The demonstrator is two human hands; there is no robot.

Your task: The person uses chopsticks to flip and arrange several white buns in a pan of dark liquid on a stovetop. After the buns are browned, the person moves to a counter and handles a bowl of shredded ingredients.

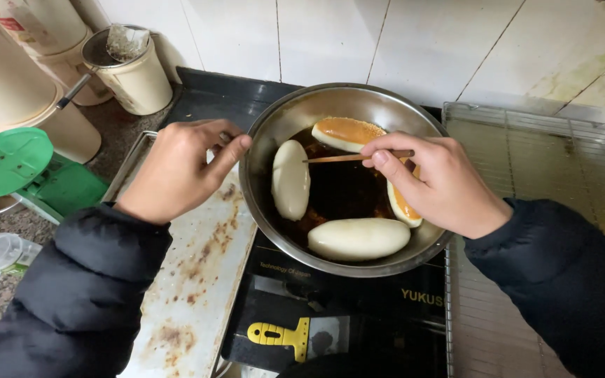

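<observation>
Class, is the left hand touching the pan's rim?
Touching. The head view shows the left hand with its thumb and fingertips pinched right on the rim of the pan, no gap between them.

Black puffy jacket sleeves, both arms; left hand, right hand bare

A round steel pan of dark oil holds four long dough pieces. Pale dough lies at nine o'clock and pale dough at six; browned dough floats at twelve, and browned dough at three. Thin wooden chopsticks lie level above the oil.
</observation>
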